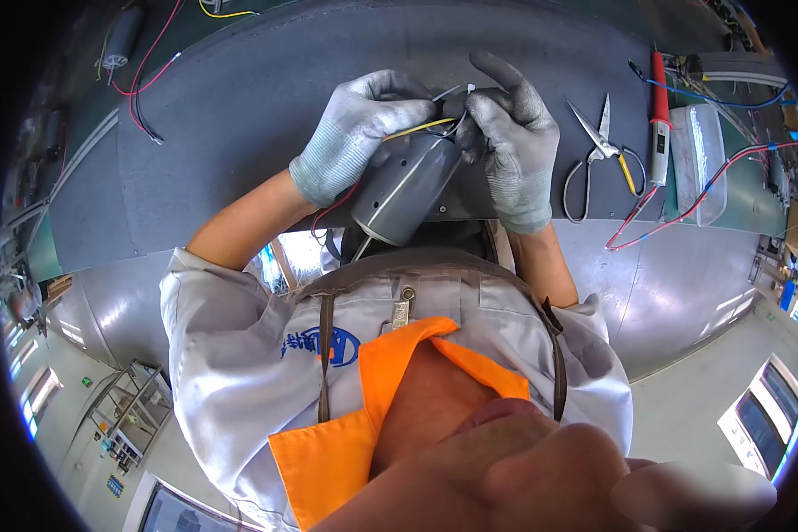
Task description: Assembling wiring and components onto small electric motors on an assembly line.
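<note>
A grey cylindrical motor (pixel 406 197) lies tilted at the bench's near edge, its shaft end toward me. At its far end, my left hand (pixel 361 133), in a pale work glove, is closed with thumb and fingers pinched together. A yellow wire (pixel 424 128) runs from under that hand across the motor's end. My right hand (pixel 516 133), in a grey-stained glove, pinches a thin strip with a small white head (pixel 471 87), which looks like a cable tie; its index finger is raised. The fingers partly hide the wires between the hands.
On the dark bench (pixel 239 106), scissors (pixel 603 151) lie open at right, beside a red-and-white handheld tool (pixel 660 133) and a clear plastic box (pixel 699 164). Red and blue cables (pixel 727 164) trail there. Another motor (pixel 122 37) with red and black leads (pixel 136 93) lies far left.
</note>
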`<state>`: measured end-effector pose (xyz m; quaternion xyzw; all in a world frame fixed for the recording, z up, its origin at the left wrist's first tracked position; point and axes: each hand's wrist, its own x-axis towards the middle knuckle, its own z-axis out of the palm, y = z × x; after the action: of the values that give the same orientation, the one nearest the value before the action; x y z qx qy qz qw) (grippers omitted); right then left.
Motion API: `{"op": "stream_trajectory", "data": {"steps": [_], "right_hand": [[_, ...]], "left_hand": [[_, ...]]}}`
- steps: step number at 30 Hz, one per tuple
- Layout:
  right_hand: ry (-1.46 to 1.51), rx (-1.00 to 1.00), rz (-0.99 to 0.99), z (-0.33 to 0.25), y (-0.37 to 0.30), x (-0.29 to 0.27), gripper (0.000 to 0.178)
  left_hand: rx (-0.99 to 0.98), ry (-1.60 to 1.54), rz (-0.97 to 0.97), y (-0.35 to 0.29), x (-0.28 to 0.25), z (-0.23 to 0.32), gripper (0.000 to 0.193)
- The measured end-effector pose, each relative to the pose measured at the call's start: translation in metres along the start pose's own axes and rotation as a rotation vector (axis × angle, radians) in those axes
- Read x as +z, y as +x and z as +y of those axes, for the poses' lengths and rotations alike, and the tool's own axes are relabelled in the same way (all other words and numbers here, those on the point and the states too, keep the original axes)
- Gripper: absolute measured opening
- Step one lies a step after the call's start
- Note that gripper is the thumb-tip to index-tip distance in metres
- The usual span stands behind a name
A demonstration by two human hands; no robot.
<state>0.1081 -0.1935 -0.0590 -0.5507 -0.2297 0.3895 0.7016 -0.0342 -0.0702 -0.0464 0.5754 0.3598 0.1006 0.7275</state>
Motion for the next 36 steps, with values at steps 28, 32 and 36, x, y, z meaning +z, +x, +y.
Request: {"op": "stream_trajectory", "data": {"steps": [28,32,36], "right_hand": [[-0.753,-0.459,0.044,0.019,0.031,-0.071,0.011],[-0.694,-0.403,0.134,0.020,0.067,-0.075,0.012],[-0.995,-0.757,0.085,0.039,0.082,-0.083,0.011]], "left_hand": [[0.482,0.314,0.165,0.000,0.036,-0.026,0.022],[0.603,0.495,0.195,-0.002,0.041,-0.028,0.018],[0.754,0.726,0.178,0.004,0.050,-0.024,0.013]]}}
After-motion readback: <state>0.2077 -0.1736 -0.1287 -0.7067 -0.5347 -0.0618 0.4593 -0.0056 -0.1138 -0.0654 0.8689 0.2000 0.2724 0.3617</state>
